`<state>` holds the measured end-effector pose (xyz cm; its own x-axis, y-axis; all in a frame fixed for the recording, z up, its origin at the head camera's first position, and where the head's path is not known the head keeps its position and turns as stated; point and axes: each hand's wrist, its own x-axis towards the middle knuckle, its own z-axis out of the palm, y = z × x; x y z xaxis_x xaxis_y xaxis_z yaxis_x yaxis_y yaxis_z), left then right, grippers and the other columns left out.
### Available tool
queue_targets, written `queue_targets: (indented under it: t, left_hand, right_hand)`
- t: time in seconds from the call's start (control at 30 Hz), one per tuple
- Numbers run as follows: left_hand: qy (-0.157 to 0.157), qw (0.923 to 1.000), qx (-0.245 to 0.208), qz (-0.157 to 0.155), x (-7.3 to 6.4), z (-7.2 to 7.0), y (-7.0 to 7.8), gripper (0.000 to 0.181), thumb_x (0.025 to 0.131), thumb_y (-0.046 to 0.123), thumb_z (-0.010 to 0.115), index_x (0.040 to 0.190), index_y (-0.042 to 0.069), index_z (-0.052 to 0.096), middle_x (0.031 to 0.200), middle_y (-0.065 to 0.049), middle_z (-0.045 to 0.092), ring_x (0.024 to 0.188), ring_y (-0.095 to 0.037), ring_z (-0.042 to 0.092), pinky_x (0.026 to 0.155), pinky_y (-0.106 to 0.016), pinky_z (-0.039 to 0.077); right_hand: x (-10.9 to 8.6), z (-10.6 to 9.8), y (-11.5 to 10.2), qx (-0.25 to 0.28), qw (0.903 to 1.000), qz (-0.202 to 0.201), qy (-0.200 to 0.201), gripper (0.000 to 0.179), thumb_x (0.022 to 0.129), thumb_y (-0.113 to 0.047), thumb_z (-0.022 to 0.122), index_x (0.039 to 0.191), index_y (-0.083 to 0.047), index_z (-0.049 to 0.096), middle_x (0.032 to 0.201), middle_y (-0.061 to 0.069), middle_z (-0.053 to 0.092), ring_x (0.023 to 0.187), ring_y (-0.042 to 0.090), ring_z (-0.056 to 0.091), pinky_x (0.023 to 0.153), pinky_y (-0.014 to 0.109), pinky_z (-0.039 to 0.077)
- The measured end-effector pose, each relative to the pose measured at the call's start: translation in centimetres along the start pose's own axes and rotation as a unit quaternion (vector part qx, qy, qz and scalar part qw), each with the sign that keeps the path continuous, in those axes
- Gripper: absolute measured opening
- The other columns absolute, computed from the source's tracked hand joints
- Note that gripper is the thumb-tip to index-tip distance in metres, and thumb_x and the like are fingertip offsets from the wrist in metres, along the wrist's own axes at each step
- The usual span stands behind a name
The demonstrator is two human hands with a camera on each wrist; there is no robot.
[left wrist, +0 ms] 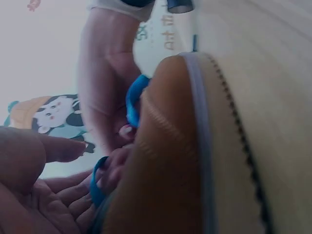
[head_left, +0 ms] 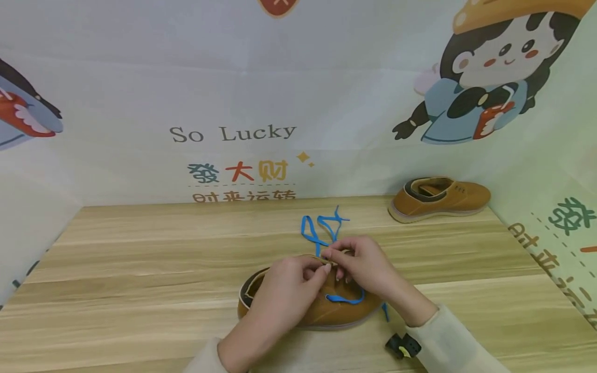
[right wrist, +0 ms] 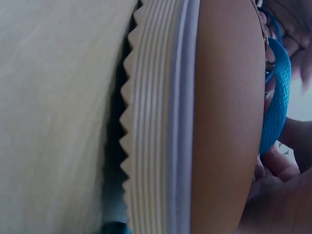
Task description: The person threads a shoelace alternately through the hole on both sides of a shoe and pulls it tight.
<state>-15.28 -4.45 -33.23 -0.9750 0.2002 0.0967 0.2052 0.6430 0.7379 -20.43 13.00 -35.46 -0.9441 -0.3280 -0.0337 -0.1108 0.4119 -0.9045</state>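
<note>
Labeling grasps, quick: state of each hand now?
Left hand: at the nearer shoe; open or holding, cannot tell.
Right hand: near the blue lace; any pinch unclear, cannot tell.

Hands at shoe, grip unclear

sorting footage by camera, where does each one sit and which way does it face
Head: worn on the head, facing forward and down at the near shoe; left hand, right hand and both sleeves show.
Left wrist: on that wrist, facing along the shoe's side; left hand at lower left, right forearm beyond.
Right wrist: on that wrist, close on the sole and side; parts of hands at right.
Shared: both wrist views show shoe and blue lace.
</note>
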Motion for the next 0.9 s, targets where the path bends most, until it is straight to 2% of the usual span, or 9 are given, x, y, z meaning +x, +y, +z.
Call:
queue_targets:
  t: [0.13,0.33,0.43,0.5,0.57,0.67,0.77,0.87,0.9]
  left_hand:
    - [0.014,0.9994,0.025,0.021,-0.2,-1.3,0.5,0.018,0.099,0.026,0.064,0.101,0.014,0.077,0.079,0.008,0.072,0.070,-0.002,0.061,0.062,-0.021,0.049]
    - [0.079,0.9929,0.058,0.066,0.5,-2.5,-0.6,0.016,0.093,0.018,0.074,0.107,0.010,0.075,0.102,-0.003,0.075,0.096,-0.017,0.070,0.081,-0.034,0.058]
    - [0.073,0.9893,0.093,0.085,1.0,-2.7,-1.6,0.024,0.088,0.017,0.079,0.111,0.009,0.075,0.114,-0.006,0.073,0.111,-0.024,0.069,0.092,-0.041,0.057]
    - [0.048,0.9889,0.107,0.091,1.3,-2.7,-2.2,0.022,0.089,0.019,0.079,0.109,0.010,0.076,0.112,-0.004,0.074,0.108,-0.023,0.070,0.090,-0.041,0.058]
    - [0.026,0.9887,0.115,0.093,1.6,-2.6,-2.7,0.014,0.092,0.020,0.076,0.103,0.013,0.078,0.104,0.000,0.077,0.097,-0.017,0.072,0.084,-0.037,0.059]
    - [0.011,0.9877,0.123,0.096,1.8,-2.4,-3.2,0.009,0.095,0.022,0.072,0.093,0.015,0.077,0.088,0.004,0.076,0.078,-0.009,0.067,0.073,-0.032,0.056]
    - [0.009,0.9880,0.122,0.094,1.8,-2.4,-3.3,0.009,0.095,0.022,0.071,0.091,0.016,0.076,0.084,0.006,0.074,0.075,-0.007,0.064,0.071,-0.031,0.053]
    - [0.006,0.9885,0.119,0.092,1.8,-2.3,-3.3,0.008,0.095,0.022,0.071,0.092,0.017,0.076,0.087,0.006,0.075,0.079,-0.008,0.066,0.074,-0.032,0.055]
    - [0.005,0.9887,0.118,0.092,1.7,-2.3,-3.3,0.008,0.095,0.022,0.071,0.094,0.017,0.077,0.089,0.006,0.076,0.081,-0.008,0.068,0.076,-0.033,0.056]
  right_hand:
    - [0.1,0.0,0.0,0.024,0.9995,0.005,0.020,0.020,0.101,-0.014,0.062,0.101,0.002,0.073,0.063,-0.003,0.062,0.055,0.008,0.058,0.051,0.023,0.050]
    - [0.3,0.1,0.1,0.028,0.9985,0.004,0.047,0.024,0.100,-0.018,0.064,0.099,0.005,0.072,0.062,0.001,0.061,0.055,0.010,0.058,0.052,0.023,0.050]
    - [0.3,0.0,0.0,0.029,0.9977,0.008,0.061,0.023,0.099,-0.017,0.065,0.101,0.005,0.072,0.065,0.003,0.063,0.055,0.010,0.058,0.052,0.024,0.049]
    - [0.2,0.0,-0.1,0.031,0.9969,0.011,0.072,0.023,0.100,-0.017,0.065,0.103,0.005,0.072,0.064,0.003,0.063,0.054,0.010,0.058,0.051,0.023,0.049]
    - [0.2,0.0,-0.1,0.035,0.9955,0.011,0.088,0.024,0.100,-0.017,0.064,0.104,0.005,0.072,0.063,0.001,0.063,0.054,0.009,0.058,0.051,0.023,0.048]
    - [0.4,-0.1,0.0,0.032,0.9940,0.006,0.105,0.025,0.100,-0.019,0.065,0.103,0.004,0.073,0.062,0.001,0.063,0.056,0.011,0.058,0.054,0.023,0.048]
    - [0.4,-0.2,0.2,0.006,0.9955,-0.002,0.095,0.028,0.101,-0.024,0.063,0.106,0.001,0.074,0.079,0.006,0.072,0.075,0.016,0.065,0.070,0.027,0.054]
    - [0.3,-0.3,0.4,-0.034,0.9978,0.000,0.057,0.034,0.104,-0.031,0.058,0.113,-0.003,0.074,0.103,0.008,0.077,0.104,0.022,0.068,0.091,0.038,0.055]
    - [0.3,-0.4,0.5,-0.044,0.9982,0.001,0.040,0.036,0.104,-0.033,0.056,0.115,-0.004,0.074,0.109,0.009,0.076,0.107,0.022,0.066,0.094,0.039,0.053]
